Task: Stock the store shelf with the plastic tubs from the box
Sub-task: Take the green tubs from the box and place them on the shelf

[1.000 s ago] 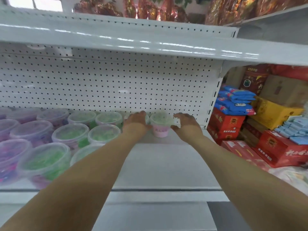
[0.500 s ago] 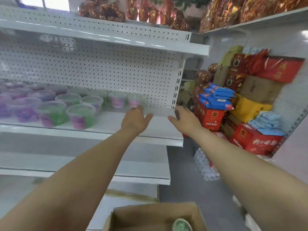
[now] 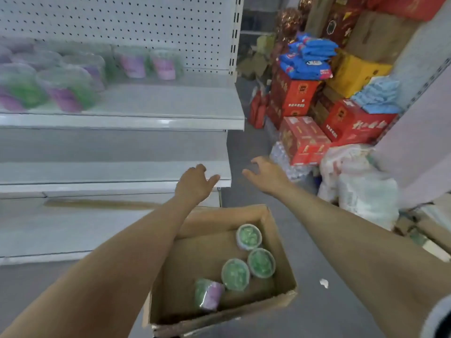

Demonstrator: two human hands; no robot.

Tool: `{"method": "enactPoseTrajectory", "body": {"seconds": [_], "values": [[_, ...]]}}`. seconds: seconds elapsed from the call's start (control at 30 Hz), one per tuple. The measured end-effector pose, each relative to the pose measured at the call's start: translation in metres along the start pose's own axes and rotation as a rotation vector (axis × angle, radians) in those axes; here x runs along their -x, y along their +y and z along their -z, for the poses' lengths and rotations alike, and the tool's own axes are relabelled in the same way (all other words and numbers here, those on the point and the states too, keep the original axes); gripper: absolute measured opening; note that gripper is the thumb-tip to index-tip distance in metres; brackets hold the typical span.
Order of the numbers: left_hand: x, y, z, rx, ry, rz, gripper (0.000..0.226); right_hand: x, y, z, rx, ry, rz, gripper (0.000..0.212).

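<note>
Head view: our left hand (image 3: 195, 184) and right hand (image 3: 266, 176) hover apart, open-fingered and empty, near the box (image 3: 219, 217) of tubs (image 3: 261, 263)

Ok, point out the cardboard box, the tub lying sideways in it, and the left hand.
cardboard box (image 3: 273, 240): head view, right wall.
sideways tub (image 3: 210, 295): head view, purple label.
left hand (image 3: 195, 184): head view, back of hand.
</note>
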State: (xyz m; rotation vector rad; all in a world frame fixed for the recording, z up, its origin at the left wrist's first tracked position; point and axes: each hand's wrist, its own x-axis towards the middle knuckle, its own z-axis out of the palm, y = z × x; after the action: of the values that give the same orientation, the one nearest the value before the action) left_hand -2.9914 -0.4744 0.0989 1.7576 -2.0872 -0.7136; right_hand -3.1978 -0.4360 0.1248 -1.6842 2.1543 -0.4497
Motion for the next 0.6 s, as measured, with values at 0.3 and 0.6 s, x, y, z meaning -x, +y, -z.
{"method": "enactPoseTrajectory", "body": {"seconds": [0.3,0.6], "values": [[0.031,-0.096,-0.126,0.043,-0.446,0.172,0.051,0.039,0.082,-0.137,-0.021,-0.339,-0.312,0.046],[0.054,-0.189,-0.229,0.045,-0.728,0.56,0.063,0.075,0.14,-0.272,-0.117,-0.617,-0.728,0.043]]}}
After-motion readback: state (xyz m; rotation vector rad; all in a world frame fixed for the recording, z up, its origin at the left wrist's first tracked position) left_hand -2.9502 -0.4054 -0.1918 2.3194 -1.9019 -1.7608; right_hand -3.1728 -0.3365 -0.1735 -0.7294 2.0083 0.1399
